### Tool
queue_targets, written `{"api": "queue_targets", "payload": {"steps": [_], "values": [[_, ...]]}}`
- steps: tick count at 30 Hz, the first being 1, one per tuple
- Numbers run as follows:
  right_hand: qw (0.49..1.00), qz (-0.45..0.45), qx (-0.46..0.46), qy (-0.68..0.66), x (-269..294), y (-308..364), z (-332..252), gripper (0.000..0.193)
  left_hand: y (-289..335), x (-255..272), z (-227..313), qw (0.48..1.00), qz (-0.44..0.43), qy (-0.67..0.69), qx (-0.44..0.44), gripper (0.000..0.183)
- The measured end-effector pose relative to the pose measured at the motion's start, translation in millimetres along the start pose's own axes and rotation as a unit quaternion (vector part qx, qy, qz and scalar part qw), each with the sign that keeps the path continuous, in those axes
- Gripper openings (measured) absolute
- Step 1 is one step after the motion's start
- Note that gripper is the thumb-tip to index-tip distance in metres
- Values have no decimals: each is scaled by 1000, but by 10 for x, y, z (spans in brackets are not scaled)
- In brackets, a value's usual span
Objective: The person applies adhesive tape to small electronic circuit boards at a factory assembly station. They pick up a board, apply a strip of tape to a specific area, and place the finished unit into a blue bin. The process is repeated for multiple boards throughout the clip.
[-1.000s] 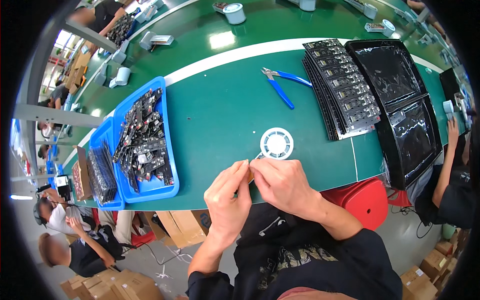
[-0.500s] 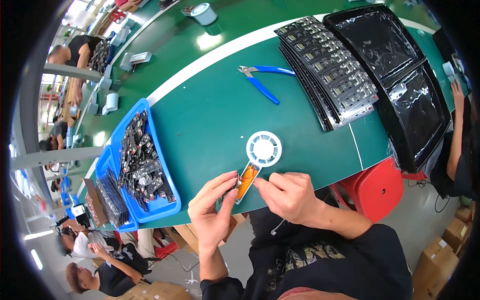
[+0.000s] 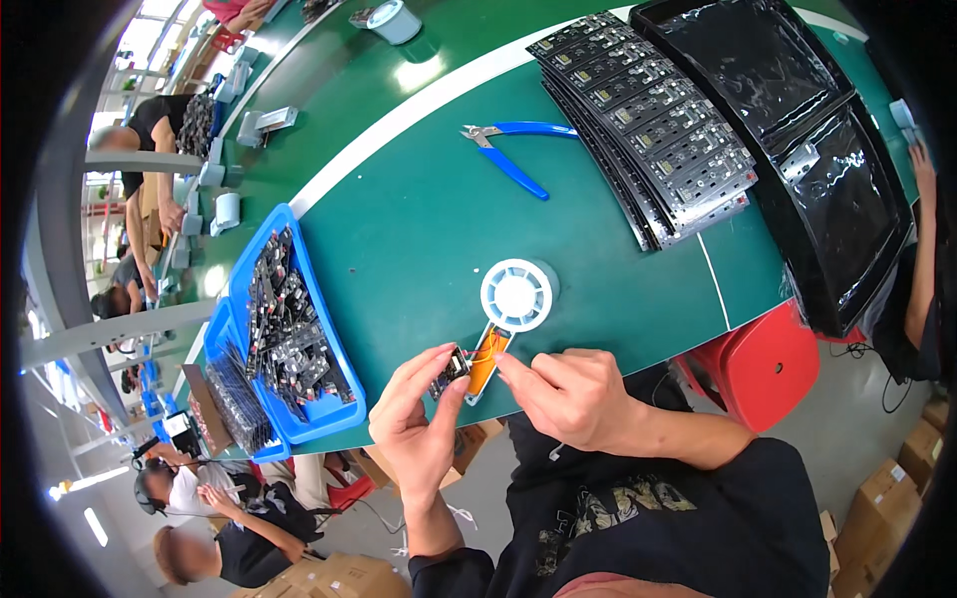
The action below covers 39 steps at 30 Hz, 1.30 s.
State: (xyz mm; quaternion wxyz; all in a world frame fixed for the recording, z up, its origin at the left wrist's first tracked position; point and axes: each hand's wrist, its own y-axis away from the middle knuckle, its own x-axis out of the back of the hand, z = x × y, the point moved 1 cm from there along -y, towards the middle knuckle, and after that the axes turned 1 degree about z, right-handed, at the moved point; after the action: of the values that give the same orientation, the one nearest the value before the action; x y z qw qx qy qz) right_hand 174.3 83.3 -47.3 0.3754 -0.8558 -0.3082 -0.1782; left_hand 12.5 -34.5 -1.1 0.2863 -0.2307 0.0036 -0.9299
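A small black circuit board is pinched between the thumb and fingers of my left hand. Thin wires run from the board towards an opened white handheld device with a round, spoked head, much like a small fan. Its narrow handle, with an orange part inside, points towards me at the table's front edge. At the right side of this handle is my right hand, thumb and index finger pressed together near the wires. Whatever sits between those fingertips is too small to make out.
Blue-handled cutters lie beyond the device. A blue bin of loose circuit boards stands left. Stacked board panels and a black tray are at right, with a red stool below. Co-workers sit along the left and at far right.
My left hand has tilted the circuit board so more of its face shows. My right fingertips have moved slightly left, closer to the wires. The whole view has shifted a little.
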Motion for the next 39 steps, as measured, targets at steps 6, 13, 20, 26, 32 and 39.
{"api": "queue_targets", "payload": {"steps": [6,13,20,26,32,39], "values": [[999,-21,-4,39,-18,4,-25,43,-12,-92,43,998,62,-11,25,39],[999,37,-18,24,-58,-207,-7,30,-22,-120,82,998,54,-15,40,38],[994,-18,-43,99,-21,-270,-70,27,-47,-187,61,996,31,-47,65,41],[993,-22,-23,116,81,-157,-119,26,-98,-299,69,996,34,-82,16,39],[997,-25,-18,69,144,87,-89,22,-175,-390,175,986,54,-150,-48,34],[998,-34,-13,44,140,128,-64,21,-201,-425,241,980,32,-192,-48,37]]}}
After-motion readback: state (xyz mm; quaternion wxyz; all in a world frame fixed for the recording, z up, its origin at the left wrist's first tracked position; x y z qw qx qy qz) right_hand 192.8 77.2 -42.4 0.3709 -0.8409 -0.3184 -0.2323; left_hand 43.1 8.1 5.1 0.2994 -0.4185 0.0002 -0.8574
